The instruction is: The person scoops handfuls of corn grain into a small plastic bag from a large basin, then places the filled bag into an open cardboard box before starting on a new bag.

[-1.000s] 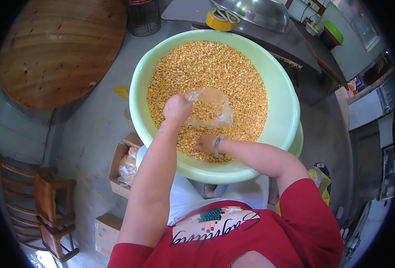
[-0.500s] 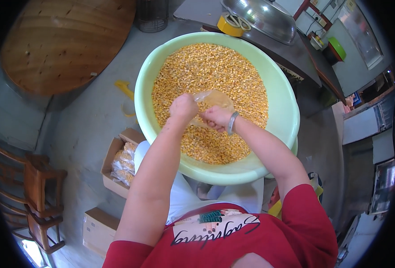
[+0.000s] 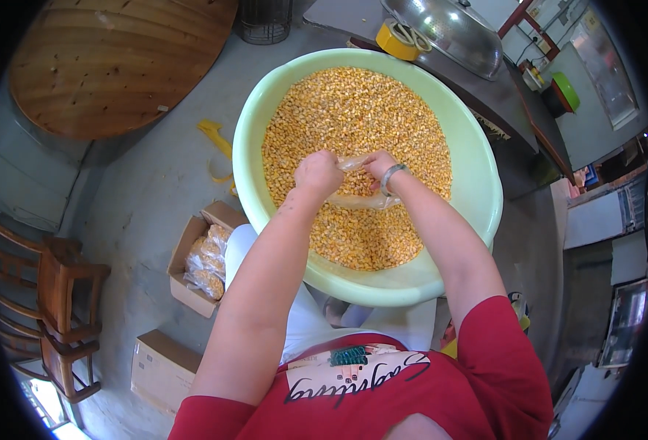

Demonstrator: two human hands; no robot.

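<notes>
Since a moment ago your hands have closed in on each other: your right hand (image 3: 377,165) has come up from the near side of the basin (image 3: 478,220) to meet your left hand (image 3: 318,173) over the corn (image 3: 353,110).

Off to your left on the floor, an open brown box (image 3: 192,253) holds clear packets (image 3: 205,265) of yellow kernels, and a shut box (image 3: 164,367) lies nearer your feet. Yellow strips (image 3: 217,143) lie on the floor between the basin and the round wooden table (image 3: 111,59). Beyond the basin's far rim, a yellow tape roll (image 3: 401,38) sits beside a metal lid (image 3: 448,29) on the dark counter (a small green tub (image 3: 564,92) stands further right).

Your bag (image 3: 357,198) is thin, clear and crumpled, and its lower part rests on the kernels mid-basin. Both hands are clenched on its top edge, left in a fist, right pinching it with a watch on that wrist. How much it holds can't be told. The basin is pale green and round, nearly brimming with kernels.
</notes>
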